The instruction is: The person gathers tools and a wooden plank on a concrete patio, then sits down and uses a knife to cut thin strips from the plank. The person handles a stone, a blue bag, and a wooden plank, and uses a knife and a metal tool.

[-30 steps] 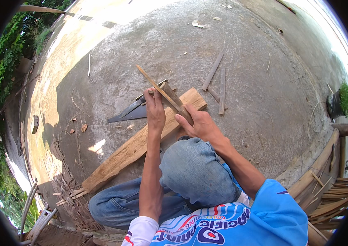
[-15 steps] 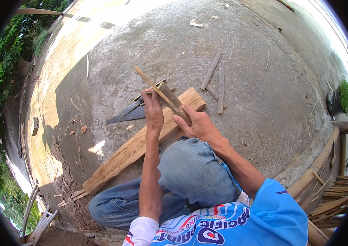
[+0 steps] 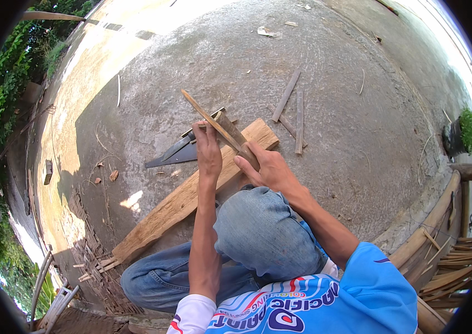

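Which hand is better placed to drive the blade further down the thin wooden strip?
Probably right. The right hand grips the wooden handle of the dark-bladed knife set against the thin wooden strip. The left hand only steadies that strip over the long wooden plank.

The right hand (image 3: 272, 170) covers the handle of the dark wooden-handled knife (image 3: 230, 131), and its blade is too dim to trace. The long pale wooden plank (image 3: 174, 206) vanishes under the knee. The stacked bamboo strips (image 3: 458, 267) are cut off at the right rim.
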`<state>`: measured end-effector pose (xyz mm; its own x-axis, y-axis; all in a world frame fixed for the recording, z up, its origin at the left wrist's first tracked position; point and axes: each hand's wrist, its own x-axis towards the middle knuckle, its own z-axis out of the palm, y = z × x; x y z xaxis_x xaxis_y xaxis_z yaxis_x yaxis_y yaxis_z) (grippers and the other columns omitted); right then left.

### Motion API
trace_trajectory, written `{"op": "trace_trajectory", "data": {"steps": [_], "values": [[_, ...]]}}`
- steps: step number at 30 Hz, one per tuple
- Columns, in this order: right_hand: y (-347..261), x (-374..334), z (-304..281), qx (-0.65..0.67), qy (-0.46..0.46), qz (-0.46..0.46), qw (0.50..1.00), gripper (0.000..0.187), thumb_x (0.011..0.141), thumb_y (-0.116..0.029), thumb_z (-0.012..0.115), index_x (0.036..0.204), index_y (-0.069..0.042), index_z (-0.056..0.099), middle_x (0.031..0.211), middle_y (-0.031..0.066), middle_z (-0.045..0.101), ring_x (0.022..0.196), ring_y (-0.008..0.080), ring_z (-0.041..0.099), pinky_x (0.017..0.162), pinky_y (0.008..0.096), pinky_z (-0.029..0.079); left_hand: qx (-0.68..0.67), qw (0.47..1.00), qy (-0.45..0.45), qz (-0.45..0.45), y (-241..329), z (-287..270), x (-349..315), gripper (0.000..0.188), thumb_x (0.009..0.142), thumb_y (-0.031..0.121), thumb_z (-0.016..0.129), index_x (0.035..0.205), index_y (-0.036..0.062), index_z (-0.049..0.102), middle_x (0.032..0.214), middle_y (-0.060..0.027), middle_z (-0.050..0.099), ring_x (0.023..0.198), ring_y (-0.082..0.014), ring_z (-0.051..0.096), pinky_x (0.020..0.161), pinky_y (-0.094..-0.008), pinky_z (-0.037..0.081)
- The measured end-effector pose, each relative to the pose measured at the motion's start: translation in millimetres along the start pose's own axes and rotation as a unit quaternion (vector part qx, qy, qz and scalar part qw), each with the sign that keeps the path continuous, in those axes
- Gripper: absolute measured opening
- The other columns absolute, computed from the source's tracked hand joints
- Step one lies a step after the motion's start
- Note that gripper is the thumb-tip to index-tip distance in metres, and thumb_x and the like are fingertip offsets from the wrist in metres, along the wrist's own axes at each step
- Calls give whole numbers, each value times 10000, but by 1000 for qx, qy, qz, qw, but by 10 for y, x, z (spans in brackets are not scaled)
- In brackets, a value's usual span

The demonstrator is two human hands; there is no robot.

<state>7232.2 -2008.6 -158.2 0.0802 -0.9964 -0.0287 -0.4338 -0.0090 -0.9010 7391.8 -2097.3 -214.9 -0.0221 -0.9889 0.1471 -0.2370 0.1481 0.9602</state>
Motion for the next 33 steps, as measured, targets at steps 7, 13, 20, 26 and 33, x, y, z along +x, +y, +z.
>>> {"op": "trace_trajectory", "data": {"steps": [7, 13, 20, 26, 33], "values": [[22, 23, 16, 11, -1, -3, 1000, 371, 998, -356, 582, 1033, 11, 536, 679, 217, 624, 655, 407, 659, 601, 480, 497, 6, 1000, 2, 6, -34, -4, 12, 420, 1087, 446, 361, 1143, 33, 416, 936, -127, 524, 837, -224, 505, 815, -373, 437], [32, 48, 15, 4, 1, 6, 1000, 354, 989, -333, 605, 1054, 10, 547, 731, 220, 628, 647, 362, 637, 602, 433, 475, 28, 999, -3, 33, -48, 3, 4, 414, 1090, 436, 357, 1147, 31, 417, 964, -137, 529, 873, -227, 519, 830, -369, 434], [-52, 61, -1, 20, -29, 49, 998, 390, 1011, -373, 561, 1048, 14, 539, 752, 249, 625, 681, 387, 633, 644, 454, 475, -39, 998, -26, -47, 72, -82, 64, 448, 1089, 440, 316, 1230, 33, 440, 1179, -150, 513, 1089, -264, 511, 1005, -378, 376], [-153, 64, -186, 30, -65, 96, 993, 415, 1033, -391, 509, 1013, 22, 524, 769, 279, 619, 716, 419, 635, 662, 475, 466, 128, 956, 45, 262, 1504, -85, 446, 678, 1045, 504, 146, 1524, 56, 313, 1586, -119, 301, 1511, -277, 185, 1243, -457, 79], [-12, 47, -46, 4, -67, 95, 993, 473, 986, -382, 576, 1118, 71, 539, 785, 267, 652, 769, 413, 666, 743, 492, 501, 417, 853, -196, 244, 584, 316, 924, 627, 1067, 438, 120, 1561, 78, 258, 1619, -63, 278, 1507, -195, 212, 1266, -391, 78]]}}
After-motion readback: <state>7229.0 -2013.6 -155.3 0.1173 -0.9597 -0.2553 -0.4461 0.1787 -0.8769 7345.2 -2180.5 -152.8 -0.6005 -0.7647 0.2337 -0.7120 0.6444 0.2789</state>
